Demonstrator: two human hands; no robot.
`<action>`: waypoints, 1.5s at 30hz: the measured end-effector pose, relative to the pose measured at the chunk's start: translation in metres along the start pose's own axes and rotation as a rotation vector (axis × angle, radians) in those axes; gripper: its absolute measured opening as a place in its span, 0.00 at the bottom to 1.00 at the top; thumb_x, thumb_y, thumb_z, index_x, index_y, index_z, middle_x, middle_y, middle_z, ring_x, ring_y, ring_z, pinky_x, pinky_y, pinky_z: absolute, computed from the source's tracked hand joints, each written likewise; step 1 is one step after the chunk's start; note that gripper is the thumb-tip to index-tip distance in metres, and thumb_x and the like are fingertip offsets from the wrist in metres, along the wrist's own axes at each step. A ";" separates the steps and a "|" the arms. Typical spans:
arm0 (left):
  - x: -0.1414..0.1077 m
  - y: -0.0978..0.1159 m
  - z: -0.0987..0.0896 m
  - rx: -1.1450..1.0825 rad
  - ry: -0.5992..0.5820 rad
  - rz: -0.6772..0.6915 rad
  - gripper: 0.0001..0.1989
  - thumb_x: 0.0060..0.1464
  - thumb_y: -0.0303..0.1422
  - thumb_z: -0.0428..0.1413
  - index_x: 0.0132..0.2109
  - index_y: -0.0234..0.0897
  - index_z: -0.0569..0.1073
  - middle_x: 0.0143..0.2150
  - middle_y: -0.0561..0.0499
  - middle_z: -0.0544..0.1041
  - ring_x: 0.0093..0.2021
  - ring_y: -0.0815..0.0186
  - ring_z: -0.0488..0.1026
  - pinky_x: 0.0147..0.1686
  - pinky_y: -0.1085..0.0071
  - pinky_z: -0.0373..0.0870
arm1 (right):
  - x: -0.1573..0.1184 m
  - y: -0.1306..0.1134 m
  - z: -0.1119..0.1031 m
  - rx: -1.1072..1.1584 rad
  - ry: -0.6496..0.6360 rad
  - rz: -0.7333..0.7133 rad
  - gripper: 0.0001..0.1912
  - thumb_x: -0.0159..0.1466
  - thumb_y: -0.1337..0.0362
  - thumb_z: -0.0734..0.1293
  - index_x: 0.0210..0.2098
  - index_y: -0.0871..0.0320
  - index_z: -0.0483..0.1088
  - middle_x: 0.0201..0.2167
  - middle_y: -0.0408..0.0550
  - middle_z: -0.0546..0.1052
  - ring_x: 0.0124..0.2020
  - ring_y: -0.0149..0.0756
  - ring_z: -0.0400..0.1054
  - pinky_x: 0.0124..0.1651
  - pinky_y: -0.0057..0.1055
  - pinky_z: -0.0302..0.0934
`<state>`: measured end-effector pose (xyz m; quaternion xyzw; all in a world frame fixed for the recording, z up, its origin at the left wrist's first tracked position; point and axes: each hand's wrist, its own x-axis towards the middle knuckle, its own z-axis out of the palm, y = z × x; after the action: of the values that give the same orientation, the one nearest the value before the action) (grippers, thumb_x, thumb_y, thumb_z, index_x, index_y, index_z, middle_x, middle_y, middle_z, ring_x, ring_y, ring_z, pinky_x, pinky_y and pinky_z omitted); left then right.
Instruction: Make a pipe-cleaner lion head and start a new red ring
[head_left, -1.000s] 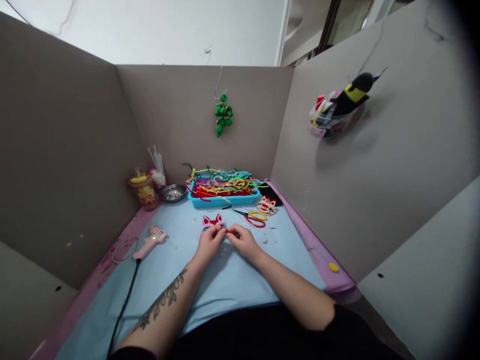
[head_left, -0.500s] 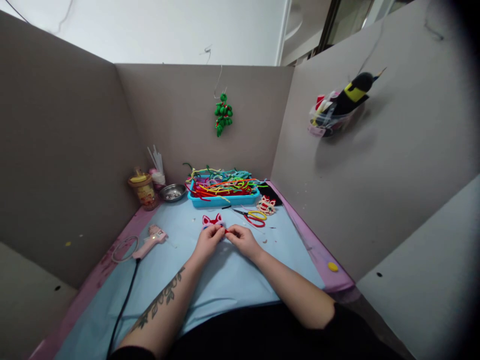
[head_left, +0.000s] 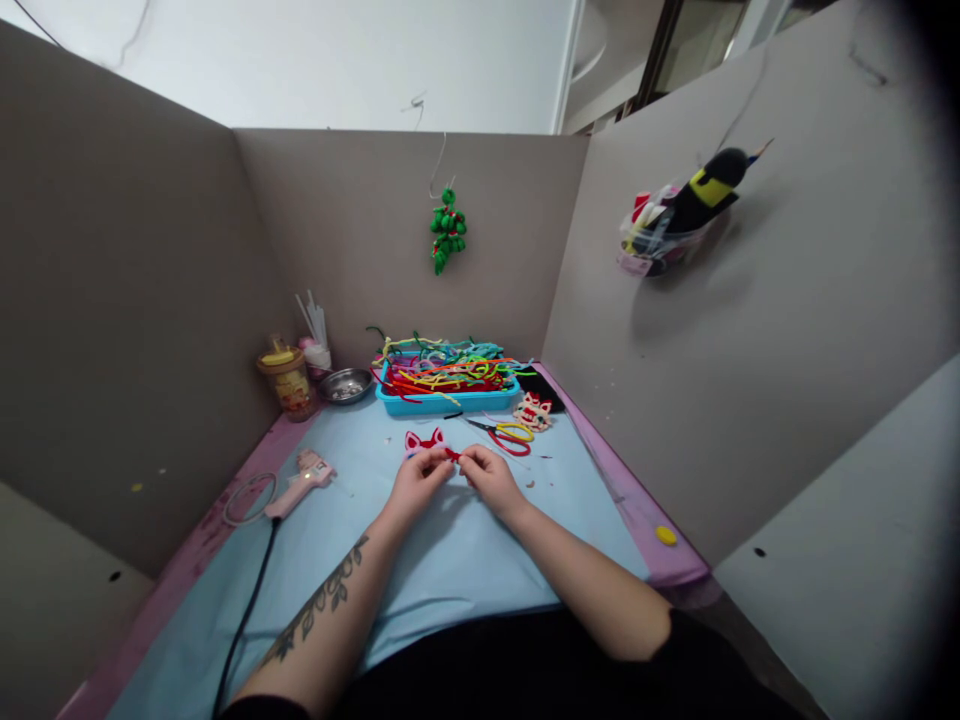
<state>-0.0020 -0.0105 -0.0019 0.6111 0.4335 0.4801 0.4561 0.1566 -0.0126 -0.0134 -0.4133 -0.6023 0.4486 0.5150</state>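
In the middle of the table, my left hand (head_left: pixel 422 478) and my right hand (head_left: pixel 489 476) face each other with their fingertips pinched. Between them is a short bit of red pipe cleaner (head_left: pixel 453 455), and both hands have hold of it. Just behind my left fingers shows a pink and red pipe-cleaner piece with two pointed ears (head_left: pixel 424 440). Its lower part is hidden by the fingers, so I cannot tell whether they touch it. Scissors (head_left: pixel 504 433) with a yellow and a red handle lie beyond my right hand.
A blue tray (head_left: pixel 420 406) heaped with coloured pipe cleaners stands at the back. Near it lies a finished-looking cream and red face piece (head_left: pixel 533 411). At left are a pink glue gun (head_left: pixel 301 487) with cord, a metal bowl (head_left: pixel 346 386) and a drink cup (head_left: pixel 289 384).
My hands have moved slightly apart, and more of the red pipe cleaner shows between the fingertips. The eared piece stays in about the same place.
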 end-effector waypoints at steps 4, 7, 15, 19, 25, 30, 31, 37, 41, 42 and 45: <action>-0.002 0.005 0.001 0.084 -0.011 0.072 0.12 0.48 0.37 0.57 0.34 0.32 0.74 0.29 0.51 0.76 0.30 0.67 0.70 0.33 0.72 0.66 | 0.001 -0.001 0.004 0.230 -0.054 0.156 0.13 0.57 0.53 0.64 0.26 0.57 0.63 0.18 0.38 0.66 0.15 0.24 0.53 0.17 0.23 0.44; -0.003 0.007 0.002 0.119 0.022 0.088 0.10 0.48 0.36 0.56 0.33 0.33 0.74 0.29 0.51 0.76 0.30 0.67 0.70 0.32 0.72 0.66 | 0.001 -0.004 0.007 0.354 -0.097 0.250 0.14 0.56 0.54 0.64 0.24 0.57 0.61 0.16 0.37 0.66 0.13 0.22 0.52 0.15 0.21 0.40; -0.006 0.007 0.003 0.199 0.081 0.150 0.11 0.49 0.34 0.55 0.38 0.34 0.76 0.34 0.48 0.77 0.31 0.66 0.70 0.33 0.71 0.66 | 0.001 -0.012 0.001 0.552 -0.371 0.430 0.13 0.57 0.55 0.62 0.23 0.57 0.58 0.13 0.35 0.62 0.10 0.21 0.45 0.13 0.21 0.36; -0.007 0.010 0.003 0.214 0.064 0.171 0.08 0.50 0.35 0.55 0.33 0.35 0.75 0.29 0.50 0.75 0.28 0.68 0.68 0.31 0.72 0.64 | 0.002 -0.011 -0.003 0.565 -0.473 0.507 0.15 0.58 0.54 0.61 0.22 0.57 0.57 0.13 0.35 0.62 0.09 0.21 0.46 0.12 0.21 0.35; -0.002 0.006 0.001 0.027 0.047 0.065 0.12 0.49 0.39 0.56 0.33 0.33 0.72 0.26 0.52 0.73 0.26 0.70 0.67 0.29 0.74 0.63 | 0.004 -0.002 -0.001 0.263 -0.158 0.266 0.19 0.60 0.48 0.61 0.38 0.59 0.65 0.24 0.41 0.71 0.14 0.23 0.56 0.15 0.21 0.45; 0.001 0.002 0.000 -0.047 0.040 0.008 0.13 0.47 0.40 0.57 0.30 0.32 0.70 0.23 0.54 0.70 0.24 0.71 0.65 0.27 0.74 0.60 | 0.000 -0.001 0.002 -0.177 0.012 -0.169 0.13 0.56 0.58 0.68 0.39 0.57 0.67 0.33 0.45 0.72 0.28 0.30 0.63 0.31 0.28 0.59; 0.001 0.002 0.001 -0.053 0.035 0.006 0.13 0.47 0.40 0.57 0.30 0.32 0.70 0.23 0.54 0.70 0.24 0.71 0.64 0.27 0.74 0.60 | -0.001 -0.001 0.002 -0.234 0.020 -0.207 0.12 0.56 0.60 0.68 0.38 0.57 0.68 0.33 0.45 0.72 0.29 0.31 0.64 0.32 0.29 0.59; 0.001 0.003 0.001 -0.031 -0.003 0.004 0.14 0.47 0.42 0.58 0.30 0.33 0.71 0.22 0.55 0.69 0.24 0.71 0.63 0.27 0.74 0.58 | -0.003 -0.004 0.002 -0.328 0.061 -0.274 0.05 0.60 0.62 0.63 0.31 0.57 0.68 0.28 0.45 0.71 0.30 0.34 0.64 0.35 0.31 0.59; 0.000 0.002 0.001 -0.012 -0.011 0.027 0.14 0.47 0.41 0.58 0.33 0.32 0.73 0.26 0.53 0.73 0.28 0.69 0.67 0.31 0.73 0.62 | -0.004 -0.007 0.002 -0.318 0.062 -0.275 0.05 0.60 0.63 0.63 0.29 0.57 0.67 0.26 0.44 0.70 0.28 0.34 0.63 0.33 0.30 0.57; 0.000 0.002 0.001 -0.012 -0.008 0.030 0.14 0.47 0.40 0.58 0.35 0.32 0.74 0.28 0.52 0.74 0.29 0.68 0.68 0.32 0.73 0.63 | -0.004 -0.008 0.002 -0.307 0.059 -0.268 0.05 0.60 0.63 0.63 0.29 0.57 0.67 0.26 0.44 0.69 0.28 0.33 0.63 0.33 0.30 0.57; -0.002 0.005 0.002 -0.002 0.007 0.049 0.17 0.47 0.38 0.58 0.42 0.32 0.74 0.31 0.50 0.75 0.31 0.67 0.70 0.33 0.72 0.65 | -0.004 -0.009 0.002 -0.260 0.042 -0.229 0.05 0.59 0.64 0.62 0.28 0.57 0.66 0.25 0.42 0.68 0.28 0.32 0.62 0.33 0.29 0.56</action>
<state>-0.0002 -0.0142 0.0019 0.6195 0.4196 0.4936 0.4432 0.1549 -0.0191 -0.0060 -0.4145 -0.6875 0.2967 0.5172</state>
